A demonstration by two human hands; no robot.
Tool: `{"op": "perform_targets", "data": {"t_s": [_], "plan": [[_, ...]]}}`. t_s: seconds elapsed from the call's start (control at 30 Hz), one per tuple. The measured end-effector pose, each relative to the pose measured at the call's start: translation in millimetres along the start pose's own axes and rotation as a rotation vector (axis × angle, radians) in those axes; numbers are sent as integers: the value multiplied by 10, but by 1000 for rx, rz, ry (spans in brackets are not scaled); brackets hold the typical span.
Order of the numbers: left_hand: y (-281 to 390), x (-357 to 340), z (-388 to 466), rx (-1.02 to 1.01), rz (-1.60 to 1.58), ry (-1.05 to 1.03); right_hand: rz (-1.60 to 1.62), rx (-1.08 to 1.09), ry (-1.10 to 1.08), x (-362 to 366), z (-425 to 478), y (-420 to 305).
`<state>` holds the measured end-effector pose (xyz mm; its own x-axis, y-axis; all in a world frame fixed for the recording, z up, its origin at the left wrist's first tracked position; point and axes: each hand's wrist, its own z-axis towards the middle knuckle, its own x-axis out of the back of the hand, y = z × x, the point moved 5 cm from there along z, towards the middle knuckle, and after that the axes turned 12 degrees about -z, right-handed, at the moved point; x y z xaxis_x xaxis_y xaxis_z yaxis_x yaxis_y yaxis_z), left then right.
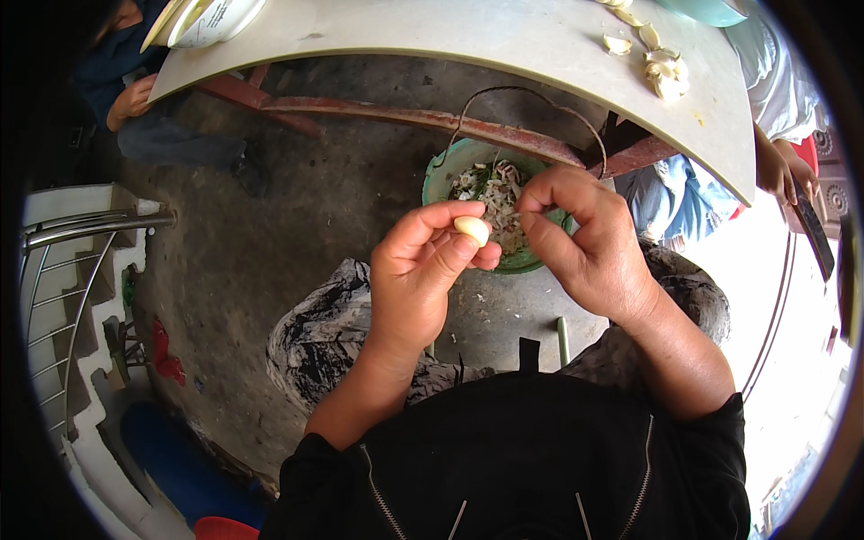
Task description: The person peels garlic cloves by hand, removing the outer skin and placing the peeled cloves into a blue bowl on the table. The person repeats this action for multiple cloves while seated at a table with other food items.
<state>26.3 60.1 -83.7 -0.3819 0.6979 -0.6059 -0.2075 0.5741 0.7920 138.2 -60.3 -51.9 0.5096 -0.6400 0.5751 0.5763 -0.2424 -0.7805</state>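
Observation:
A peeled garlic clove (471, 230) is pinched between the thumb and fingers of my left hand (425, 260). My right hand (586, 236) is close by on the right, its thumb and index finger nearly meeting; whether a scrap of skin is between them cannot be made out. Below both hands a green plastic bucket (439, 175) stands on the floor, holding pale peelings and some green leaves. Several unpeeled garlic cloves (667, 73) lie in a pile at the table's right end, with a single clove (617, 44) beside them.
The pale tabletop (405, 27) curves across the top, over a red metal frame (405, 113). Bowls (212, 20) stand at its left end. A person's hand (133, 101) is at the left edge. At the right, another person holds a knife (812, 229). A stair railing (101, 226) is at left.

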Motion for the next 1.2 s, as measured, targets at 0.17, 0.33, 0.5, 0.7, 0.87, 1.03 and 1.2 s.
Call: {"op": "perform_targets", "data": {"t_s": [0.17, 0.33, 0.5, 0.7, 0.87, 1.03, 1.2], "plan": [[0, 12, 0, 18, -28, 15, -44, 66, 77, 25, 16, -69], [-25, 9, -1, 37, -53, -12, 60, 176, 44, -2, 24, -163], [-43, -13, -16, 65, 41, -41, 40, 192, 26, -29, 15, -154], [-65, -5, -17, 88, 27, -51, 23, 186, 30, -8, 20, -148], [-69, 0, -7, 104, -12, -55, 26, 149, 36, 35, 26, -94], [-86, 28, 0, 87, -52, -46, 13, 197, 39, 28, 20, -143], [-95, 11, -2, 100, -62, -30, -12, 223, 52, -14, 11, -162]]}}
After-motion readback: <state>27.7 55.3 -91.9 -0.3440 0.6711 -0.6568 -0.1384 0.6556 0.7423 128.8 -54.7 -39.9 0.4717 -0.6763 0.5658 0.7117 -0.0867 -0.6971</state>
